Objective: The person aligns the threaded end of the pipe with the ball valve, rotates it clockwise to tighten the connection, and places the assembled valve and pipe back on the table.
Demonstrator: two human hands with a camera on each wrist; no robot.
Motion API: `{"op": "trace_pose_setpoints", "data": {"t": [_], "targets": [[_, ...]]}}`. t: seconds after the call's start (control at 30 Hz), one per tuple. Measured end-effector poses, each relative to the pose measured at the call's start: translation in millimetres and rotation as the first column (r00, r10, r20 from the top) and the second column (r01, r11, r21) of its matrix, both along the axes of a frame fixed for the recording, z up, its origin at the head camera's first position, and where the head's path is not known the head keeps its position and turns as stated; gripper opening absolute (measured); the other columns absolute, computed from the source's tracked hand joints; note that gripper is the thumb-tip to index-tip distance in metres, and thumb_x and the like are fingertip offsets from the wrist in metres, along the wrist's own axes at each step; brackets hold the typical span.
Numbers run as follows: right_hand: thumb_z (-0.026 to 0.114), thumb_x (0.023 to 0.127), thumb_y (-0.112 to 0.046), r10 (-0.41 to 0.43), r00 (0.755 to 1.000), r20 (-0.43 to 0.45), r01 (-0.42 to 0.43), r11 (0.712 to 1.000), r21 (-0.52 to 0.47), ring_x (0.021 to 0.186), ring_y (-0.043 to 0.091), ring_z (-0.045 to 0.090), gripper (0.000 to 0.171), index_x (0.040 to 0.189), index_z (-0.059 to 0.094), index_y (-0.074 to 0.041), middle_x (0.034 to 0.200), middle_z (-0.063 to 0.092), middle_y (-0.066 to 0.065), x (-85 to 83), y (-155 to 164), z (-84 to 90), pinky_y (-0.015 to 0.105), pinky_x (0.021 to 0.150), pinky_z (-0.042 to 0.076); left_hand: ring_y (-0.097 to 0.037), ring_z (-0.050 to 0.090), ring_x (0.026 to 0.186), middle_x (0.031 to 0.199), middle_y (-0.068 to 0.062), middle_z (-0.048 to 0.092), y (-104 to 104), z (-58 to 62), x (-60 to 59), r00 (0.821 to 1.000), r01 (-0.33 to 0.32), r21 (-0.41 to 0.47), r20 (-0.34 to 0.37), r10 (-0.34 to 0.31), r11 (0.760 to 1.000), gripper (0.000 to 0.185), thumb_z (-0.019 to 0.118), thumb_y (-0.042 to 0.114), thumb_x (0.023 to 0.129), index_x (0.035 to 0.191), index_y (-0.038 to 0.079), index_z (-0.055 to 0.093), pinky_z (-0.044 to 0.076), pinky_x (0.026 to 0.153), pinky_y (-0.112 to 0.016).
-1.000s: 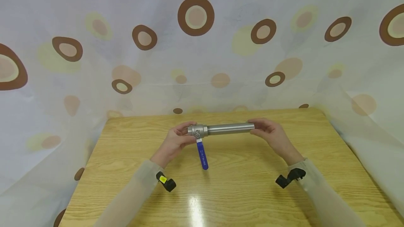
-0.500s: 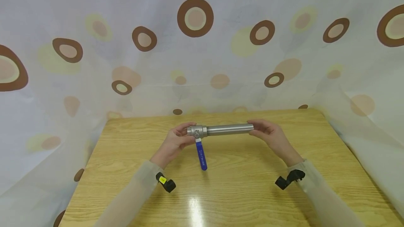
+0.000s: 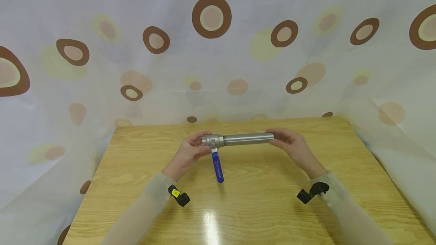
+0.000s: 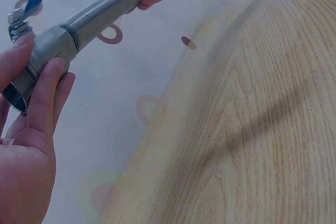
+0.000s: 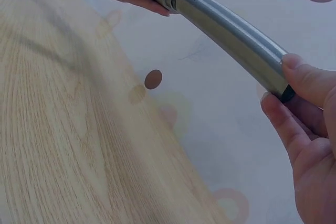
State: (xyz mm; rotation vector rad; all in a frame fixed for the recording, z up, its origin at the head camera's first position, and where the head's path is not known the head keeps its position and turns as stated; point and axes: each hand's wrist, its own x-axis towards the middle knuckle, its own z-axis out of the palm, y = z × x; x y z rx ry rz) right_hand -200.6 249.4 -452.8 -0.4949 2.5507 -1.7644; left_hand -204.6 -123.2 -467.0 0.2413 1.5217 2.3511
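Where threads [image 4: 72,37] show, smooth metal pipe [image 3: 249,139] meets valve [image 3: 213,140]

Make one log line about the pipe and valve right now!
left grip: valve | right grip: pipe, outer end | threads: showing | table: below both

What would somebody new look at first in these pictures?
Probably the bright blue handle, which sticks out from the silver valve in the middle of the head view. Next might come the shiny pipe, which runs from the valve, at the left hand, to the right hand. Behind the table, big brown-ringed spots cover the white sheet.
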Motion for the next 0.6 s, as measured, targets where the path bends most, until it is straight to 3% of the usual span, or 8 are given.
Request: {"op": "trace_pose_setpoints", "data": {"t": [0.2,0.27,0.47,0.6], "targets": [[0.068,0.103,-0.023,-0.011,1.0,0.017,0.01,0.999,0.033,0.107,0.006,0.066,0.039,0.137,0.066,-0.006,0.125,0.07,0.004,1.7,-3.7,5.1,0.019,0.09,0.055,-0.021,0.06,0.115,0.122,0.002,0.069,-0.3,0.0,0.1,1.0,-0.001,-0.013,-0.007,0.001,1.0,0.058,0.058,-0.02,0.09,0.107,0.032,0.078,0.06,0.094,-0.029],[0.067,0.103,-0.023,0.002,1.0,0.013,-0.002,1.0,0.03,0.108,0.006,0.066,0.04,0.139,0.065,-0.007,0.128,0.069,0.002,1.4,-3.0,4.7,0.018,0.091,0.055,-0.021,0.059,0.115,0.123,0.003,0.069,0.0,0.3,0.1,1.0,-0.001,-0.013,-0.011,0.001,1.0,0.059,0.059,-0.02,0.09,0.107,0.033,0.078,0.06,0.095,-0.029],[0.067,0.101,-0.008,0.086,0.996,0.002,-0.086,0.991,-0.102,0.11,0.006,0.066,0.042,0.141,0.057,0.001,0.126,0.067,-0.007,0.1,-1.2,1.8,0.021,0.091,0.058,-0.02,0.059,0.114,0.122,0.004,0.07,-0.5,0.9,-0.4,1.0,-0.004,0.005,-0.008,0.005,1.0,0.058,0.059,-0.019,0.09,0.107,0.033,0.079,0.059,0.094,-0.028],[0.067,0.102,-0.014,0.045,0.999,-0.008,-0.045,0.997,-0.061,0.108,0.005,0.067,0.038,0.137,0.061,0.001,0.122,0.068,-0.01,0.2,-0.9,-0.2,0.022,0.091,0.058,-0.02,0.059,0.114,0.122,0.004,0.07,-1.4,-0.6,-0.1,1.0,0.0,0.013,-0.005,0.0,1.0,0.057,0.06,-0.018,0.09,0.108,0.033,0.079,0.06,0.093,-0.028]]}}
